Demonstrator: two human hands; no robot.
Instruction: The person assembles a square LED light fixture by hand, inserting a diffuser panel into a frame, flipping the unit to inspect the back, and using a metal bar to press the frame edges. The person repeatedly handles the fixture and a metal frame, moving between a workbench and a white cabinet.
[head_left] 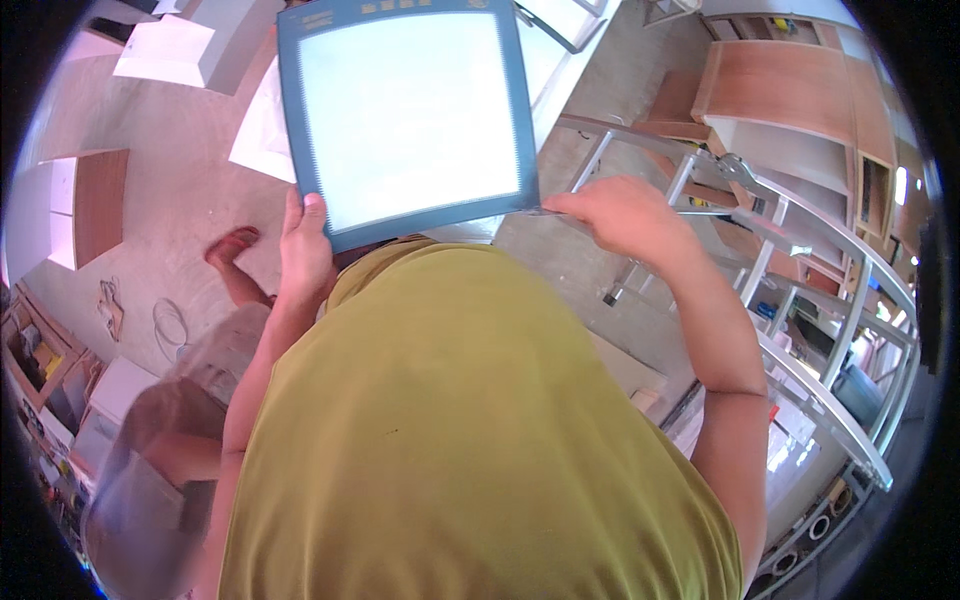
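A: Status on panel? Any label?
B: Flat framed panel (415, 120), dark blue-grey border, bright white center. Held up in front of the wearer's torso, at top ctr of view. Pale print (380, 7) in small blocks along top border, too small/blurred to read.
A: L hand?
B: L hand (306, 240) closed on the panel's btm-left corner, thumb up against the border. Other fingers partly hidden.
A: R hand?
B: R hand (622, 215) just beside btm-right corner, fingers curled, thumb + index pinching a slim metallic item (546, 211). Can't ID it. Contact w/ panel: can't tell.
A: Surroundings?
B: White sheet (262, 130) behind panel, L side. R side: silver metal frame (848, 325) w/ crossbars; brown wood cabinet (780, 85) beyond it. Upper L: white box (165, 48). Far L: brown-and-white box (98, 208) on floor (175, 120). Thin cable (170, 320) looped on floor, lower.
A: Anyone else?
B: Yes, co-worker (165, 440) low at L, partly blurred; reddish sandal (233, 241) on one foot. Wearer has olive-yellow shirt (480, 400).
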